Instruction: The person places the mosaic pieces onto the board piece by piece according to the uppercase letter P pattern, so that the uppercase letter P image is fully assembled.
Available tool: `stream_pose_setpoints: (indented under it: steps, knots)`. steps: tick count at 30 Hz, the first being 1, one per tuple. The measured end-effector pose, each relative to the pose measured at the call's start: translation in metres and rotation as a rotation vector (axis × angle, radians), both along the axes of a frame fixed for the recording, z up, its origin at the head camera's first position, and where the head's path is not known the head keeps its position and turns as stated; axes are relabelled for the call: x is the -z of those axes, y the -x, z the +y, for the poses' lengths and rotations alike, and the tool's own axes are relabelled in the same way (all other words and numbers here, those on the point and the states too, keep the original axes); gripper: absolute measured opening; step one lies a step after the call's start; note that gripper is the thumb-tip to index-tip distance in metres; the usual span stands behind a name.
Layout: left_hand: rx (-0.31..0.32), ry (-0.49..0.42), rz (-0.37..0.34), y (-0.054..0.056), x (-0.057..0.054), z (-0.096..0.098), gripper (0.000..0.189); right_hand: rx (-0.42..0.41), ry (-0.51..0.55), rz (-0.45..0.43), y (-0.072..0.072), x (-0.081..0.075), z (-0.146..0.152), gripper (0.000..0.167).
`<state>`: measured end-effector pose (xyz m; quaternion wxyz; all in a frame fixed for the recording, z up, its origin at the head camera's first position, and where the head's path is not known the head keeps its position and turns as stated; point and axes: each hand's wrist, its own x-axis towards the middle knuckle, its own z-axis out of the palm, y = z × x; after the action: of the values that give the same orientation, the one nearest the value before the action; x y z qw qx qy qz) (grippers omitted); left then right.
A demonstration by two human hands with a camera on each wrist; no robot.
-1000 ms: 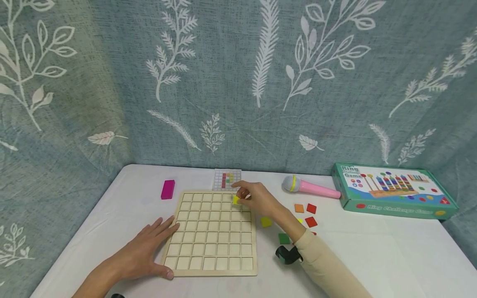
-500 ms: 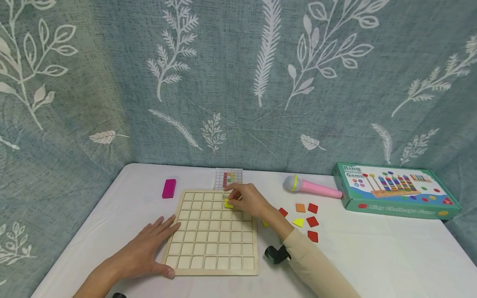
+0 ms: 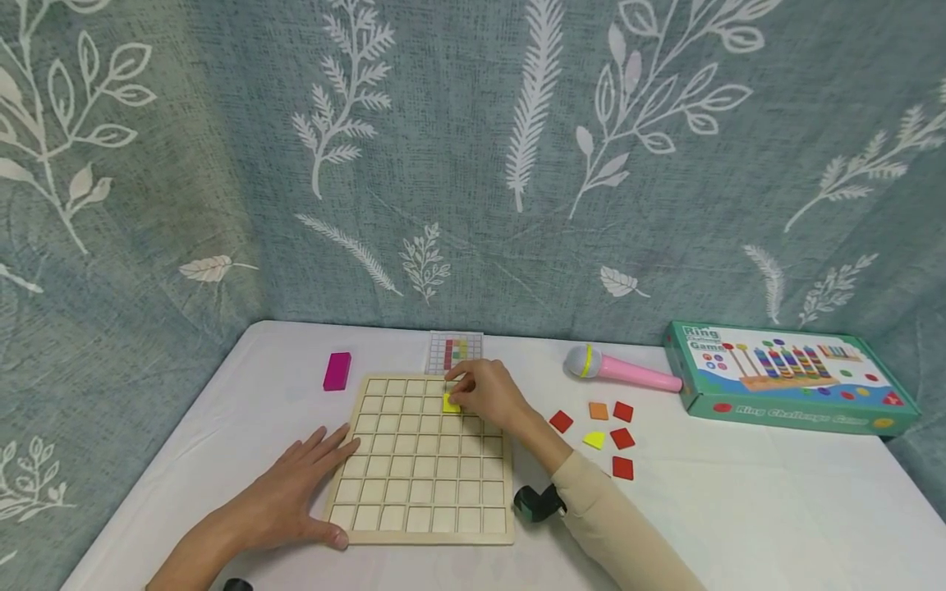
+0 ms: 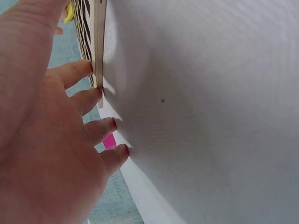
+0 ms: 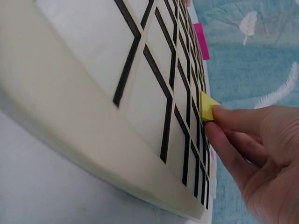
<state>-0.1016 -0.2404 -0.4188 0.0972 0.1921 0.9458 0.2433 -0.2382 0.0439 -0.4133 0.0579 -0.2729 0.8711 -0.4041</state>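
Yellow tile point(image 3: 450, 403), pinched by the right hand point(image 3: 486, 391), wants squaring within the gridded board's point(image 3: 420, 468) far rows; the spread left hand point(image 3: 284, 497) should brace its left edge.

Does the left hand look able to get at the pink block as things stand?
Probably yes: the left hand rests against the board, and only white table shows between it and the pink block.
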Motion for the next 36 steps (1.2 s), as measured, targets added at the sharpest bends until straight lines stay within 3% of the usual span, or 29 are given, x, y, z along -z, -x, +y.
stream_pose_setpoints:
  steps: [8,17,27,36]
  knots:
    - [0.010,-0.006,0.015,0.000,0.001,0.000,0.119,0.025,-0.019,-0.036,-0.003,0.000,-0.002,0.025]
    - [0.004,0.001,0.025,-0.001,0.001,-0.003,0.118,-0.105,-0.036,-0.103,-0.004,-0.005,0.005,0.029]
    - [0.006,0.000,0.035,-0.001,0.003,-0.003,0.117,-0.196,-0.058,-0.011,-0.004,-0.032,0.036,0.032]
    - [0.008,0.005,0.028,0.001,0.001,-0.002,0.119,-0.152,-0.105,0.042,-0.009,-0.042,0.084,0.029]
